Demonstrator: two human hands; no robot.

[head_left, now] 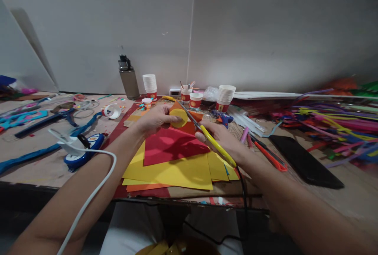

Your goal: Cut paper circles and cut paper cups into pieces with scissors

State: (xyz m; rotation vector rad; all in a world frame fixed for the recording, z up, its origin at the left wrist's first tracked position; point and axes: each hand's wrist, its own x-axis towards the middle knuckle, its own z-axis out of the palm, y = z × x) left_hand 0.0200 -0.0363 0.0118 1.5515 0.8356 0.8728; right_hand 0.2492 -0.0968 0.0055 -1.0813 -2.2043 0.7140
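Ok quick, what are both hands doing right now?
Left hand: closed, pinching a yellow paper circle.
Right hand: closed around the yellow-handled scissors, blades by the circle.

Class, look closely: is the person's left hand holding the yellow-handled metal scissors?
No: the right hand holds the yellow-handled metal scissors, while the left hand pinches a round yellow paper piece.

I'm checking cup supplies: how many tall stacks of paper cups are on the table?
2. The left stack stands just right of the bottle; the right stack stands behind the blue glue gun.
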